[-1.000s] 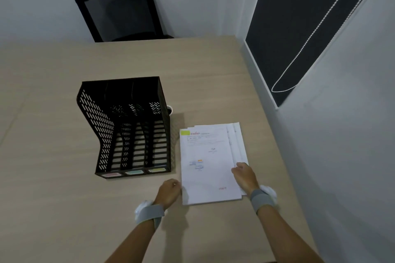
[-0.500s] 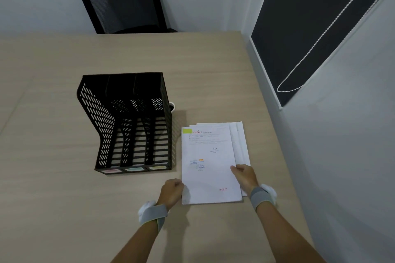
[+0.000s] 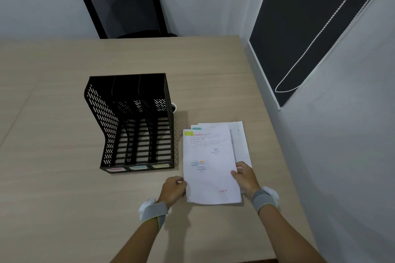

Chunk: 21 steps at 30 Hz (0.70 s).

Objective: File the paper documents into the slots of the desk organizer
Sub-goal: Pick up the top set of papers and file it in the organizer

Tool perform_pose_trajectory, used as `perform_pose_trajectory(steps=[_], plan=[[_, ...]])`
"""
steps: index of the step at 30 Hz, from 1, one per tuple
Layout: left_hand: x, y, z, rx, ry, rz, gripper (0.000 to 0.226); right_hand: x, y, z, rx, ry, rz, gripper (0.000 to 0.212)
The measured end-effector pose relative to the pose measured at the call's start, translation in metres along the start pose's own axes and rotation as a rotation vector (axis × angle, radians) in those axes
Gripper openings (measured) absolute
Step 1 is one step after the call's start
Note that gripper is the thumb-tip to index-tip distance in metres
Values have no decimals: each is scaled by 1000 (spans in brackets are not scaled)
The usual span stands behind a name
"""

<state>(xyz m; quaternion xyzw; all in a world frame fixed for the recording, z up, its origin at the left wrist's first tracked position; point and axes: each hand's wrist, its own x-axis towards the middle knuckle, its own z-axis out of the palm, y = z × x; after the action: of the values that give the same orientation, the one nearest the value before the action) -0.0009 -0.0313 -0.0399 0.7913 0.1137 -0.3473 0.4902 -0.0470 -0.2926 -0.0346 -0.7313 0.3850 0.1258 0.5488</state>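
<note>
A black perforated desk organizer stands on the wooden table with three slots, labelled pink, teal and yellow at the front. To its right lies a fanned stack of white paper documents; the top sheet carries a yellow tag and red print. My left hand pinches the top sheet's lower left edge. My right hand holds the same sheet at its right edge, thumb on top. More sheets show underneath on the right.
A black mesh office chair stands behind the table's far edge. A wall with a dark window blind and bead cord runs along the right side. A small white object peeks out behind the organizer.
My left hand has moved in from beside the stack and taken the top sheet's left edge. The top sheet has shifted slightly left, off the sheets beneath. The organizer has not moved.
</note>
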Motion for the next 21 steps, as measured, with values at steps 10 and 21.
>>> perform_pose_trajectory(steps=[10, 21], plan=[[-10, 9, -25, -54, -41, 21, 57, -20, -1, -22, 137, 31, -90, 12], [-43, 66, -81, -320, -17, 266, 28, -36, -40, -1, 151, -163, -198, 13]])
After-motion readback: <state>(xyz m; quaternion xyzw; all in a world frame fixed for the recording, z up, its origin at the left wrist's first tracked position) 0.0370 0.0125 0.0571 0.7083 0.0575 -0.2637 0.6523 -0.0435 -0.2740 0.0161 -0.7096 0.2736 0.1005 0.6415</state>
